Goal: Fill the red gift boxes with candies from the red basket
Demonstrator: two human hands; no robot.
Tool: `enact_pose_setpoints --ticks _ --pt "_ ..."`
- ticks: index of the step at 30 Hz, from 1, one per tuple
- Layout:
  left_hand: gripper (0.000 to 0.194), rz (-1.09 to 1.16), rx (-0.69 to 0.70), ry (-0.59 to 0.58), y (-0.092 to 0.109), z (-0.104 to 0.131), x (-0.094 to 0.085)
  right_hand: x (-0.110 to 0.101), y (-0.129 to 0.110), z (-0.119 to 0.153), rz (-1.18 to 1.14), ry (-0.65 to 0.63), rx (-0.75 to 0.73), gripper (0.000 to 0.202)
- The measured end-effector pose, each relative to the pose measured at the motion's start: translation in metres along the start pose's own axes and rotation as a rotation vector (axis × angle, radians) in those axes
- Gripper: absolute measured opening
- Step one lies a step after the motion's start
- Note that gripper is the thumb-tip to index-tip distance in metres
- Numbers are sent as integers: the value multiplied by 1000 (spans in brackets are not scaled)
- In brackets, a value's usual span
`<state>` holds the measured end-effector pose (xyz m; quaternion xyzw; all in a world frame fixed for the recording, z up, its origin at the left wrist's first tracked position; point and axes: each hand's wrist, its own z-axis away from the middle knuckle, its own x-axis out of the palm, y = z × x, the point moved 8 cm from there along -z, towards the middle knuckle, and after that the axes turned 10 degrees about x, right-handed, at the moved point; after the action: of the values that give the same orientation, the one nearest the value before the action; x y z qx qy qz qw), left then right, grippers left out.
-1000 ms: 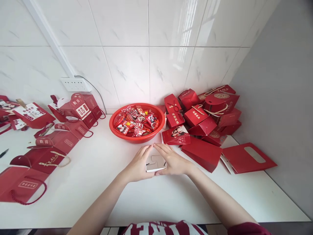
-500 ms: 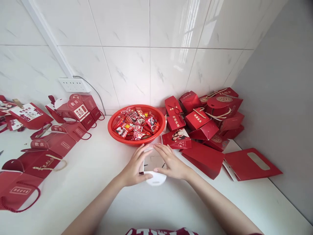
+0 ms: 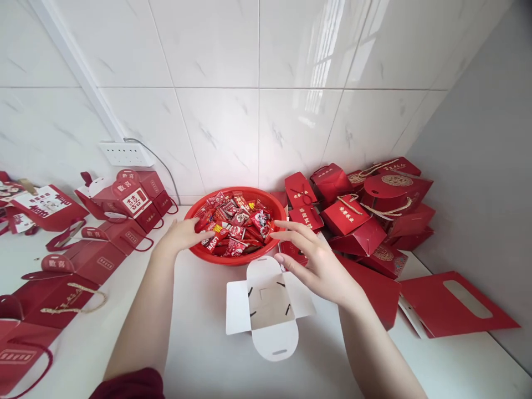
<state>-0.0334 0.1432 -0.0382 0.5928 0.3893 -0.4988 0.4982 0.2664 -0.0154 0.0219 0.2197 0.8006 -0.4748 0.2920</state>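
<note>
An opened gift box [image 3: 271, 306] stands on the table in front of me, its white inner flaps spread outward and dark cord ends showing inside. Behind it is a red plastic basket [image 3: 245, 259] filled with wrapped candies [image 3: 238, 221]. At the basket's left rim, my left hand [image 3: 179, 237] reaches over the candies with fingers stretched out, holding nothing that I can see. My right hand [image 3: 316, 259] hovers beside the basket's right rim, above the box's right flap, with its fingers apart and nothing in them.
Red gift boxes [image 3: 78, 266] stand in a row on the left. A pile of red boxes [image 3: 349, 216] lies on the right, with a flat red box [image 3: 457, 305] near the grey panel. A power strip [image 3: 127, 153] is on the tiled wall.
Both hands have left the box, whose flaps now lie spread open. My left hand has moved up and left to the basket, my right hand up and right toward its rim.
</note>
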Motion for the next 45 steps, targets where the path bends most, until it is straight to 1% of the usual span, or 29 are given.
enact_pose_setpoints --ticks 2,4,6,8,10,11,13,16,17,18,20,21,22,24,26,27,29,31,33,34,36,38,40,45 --pt "103 -57 -20 -83 2 -11 22 2 0 -3 26 -30 -29 31" --pt "110 -82 -11 -103 7 -15 37 4 7 -4 59 -75 -38 29" --pt "111 -90 22 -98 11 -14 43 5 17 -6 81 -110 -27 26" --pt "101 -91 40 -74 10 -12 40 3 26 -8 103 -112 -1 24" --pt "88 -96 39 -40 6 -12 30 -1 33 -10 126 -98 22 24" --pt "82 -99 33 -6 4 -13 22 -2 36 -11 136 -96 30 24" --pt "76 -89 31 104 5 -18 0 -5 39 -11 146 -98 44 23" --pt "76 -14 68 309 18 -31 -36 -10 43 -11 159 -78 72 21" --pt "79 33 110 339 25 -39 -44 -12 44 -11 169 -66 79 21" --pt "84 94 166 328 33 -48 -47 -13 44 -11 181 -57 82 21" --pt "92 256 259 196 45 -67 -44 -13 45 -10 209 -56 83 21" --pt "89 324 267 116 45 -75 -39 -12 44 -10 221 -62 79 20" --pt "82 363 244 47 41 -81 -35 -12 44 -9 228 -68 74 20" --pt "65 358 140 -31 25 -88 -28 -12 42 -6 231 -75 64 19" --pt "53 291 61 -101 9 -88 -18 -14 41 -4 226 -73 60 19" --pt "48 268 46 -150 4 -85 -10 -15 41 -4 224 -67 62 20" --pt "38 255 55 -252 3 -77 11 -18 40 -3 226 -51 65 21" --pt "33 263 88 -323 8 -69 33 -18 38 -3 234 -45 66 21" --pt "32 279 125 -336 16 -63 50 -17 37 -3 248 -54 67 20" --pt "32 286 140 -327 18 -61 55 -16 36 -3 254 -63 67 20" --pt "34 305 166 -296 22 -59 58 -14 35 -3 266 -77 69 20" --pt "36 336 184 -261 21 -56 53 -13 34 -3 276 -84 70 20" --pt "36 366 179 -224 17 -52 45 -12 34 -2 279 -92 74 19" --pt "42 412 127 -100 7 -41 14 -11 37 -1 273 -96 73 19"
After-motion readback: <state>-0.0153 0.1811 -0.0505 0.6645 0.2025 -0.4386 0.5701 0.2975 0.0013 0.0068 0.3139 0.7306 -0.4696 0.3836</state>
